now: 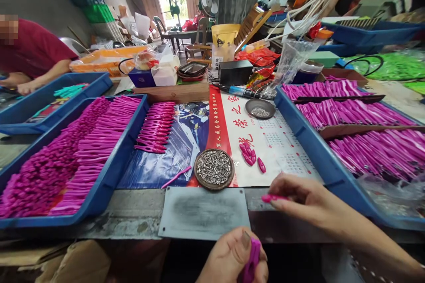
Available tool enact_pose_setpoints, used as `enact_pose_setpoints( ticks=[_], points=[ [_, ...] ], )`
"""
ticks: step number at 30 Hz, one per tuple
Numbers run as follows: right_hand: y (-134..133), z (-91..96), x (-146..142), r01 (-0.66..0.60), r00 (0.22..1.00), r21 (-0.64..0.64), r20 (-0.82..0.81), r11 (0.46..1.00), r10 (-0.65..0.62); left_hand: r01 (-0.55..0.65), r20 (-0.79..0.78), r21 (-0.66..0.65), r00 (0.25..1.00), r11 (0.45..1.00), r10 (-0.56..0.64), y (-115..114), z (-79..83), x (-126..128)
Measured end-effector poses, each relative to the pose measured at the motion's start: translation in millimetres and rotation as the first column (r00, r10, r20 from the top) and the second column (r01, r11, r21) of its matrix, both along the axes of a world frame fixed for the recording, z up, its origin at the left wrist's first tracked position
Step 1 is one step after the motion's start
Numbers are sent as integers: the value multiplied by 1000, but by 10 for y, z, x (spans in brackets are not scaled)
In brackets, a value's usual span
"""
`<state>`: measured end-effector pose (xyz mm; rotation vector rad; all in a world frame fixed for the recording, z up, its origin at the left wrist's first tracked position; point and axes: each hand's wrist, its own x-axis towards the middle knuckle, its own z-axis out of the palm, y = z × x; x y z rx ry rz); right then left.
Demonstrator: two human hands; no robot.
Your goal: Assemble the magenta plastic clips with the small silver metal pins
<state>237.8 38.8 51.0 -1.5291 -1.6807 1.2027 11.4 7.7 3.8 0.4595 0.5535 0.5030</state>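
Note:
My left hand is at the bottom edge, closed around a magenta plastic piece held upright between thumb and fingers. My right hand reaches in from the right and pinches a small magenta piece at its fingertips, just right of the grey metal plate. A round dish of small metal pins sits just beyond the plate. A few loose magenta pieces lie on the calendar sheet.
A blue tray at the left holds rows of magenta parts, with a stack of magenta pieces beside it. Another blue tray at the right holds more. A smaller pin dish lies further back. A person in a dark red shirt leans at the far left.

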Motion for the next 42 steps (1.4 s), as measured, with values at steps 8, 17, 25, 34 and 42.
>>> enact_pose_setpoints(
  ticks=[8, 17, 25, 34, 42],
  points=[
    [-254, -243, -424, -58, 727, -368, -653, 928, -213, 30, 187, -73, 982, 997, -16, -21, -29, 64],
    [-237, -303, -529, 20, 654, -400, -688, 916, -315, 59, 190, -134, 981, 989, -33, -29, -9, 46],
    [-248, -345, -607, 32, 656, -394, -685, 918, -317, 87, 177, -194, 983, 977, -53, -32, -32, 28],
    [-176, -272, -667, 151, 732, -452, -546, 879, -407, 71, 167, -231, 985, 970, -32, -33, -66, -27],
    [-108, -247, -670, 172, 801, -440, -458, 881, -385, 58, 144, -223, 989, 973, -26, -36, -71, -32]
  ],
)
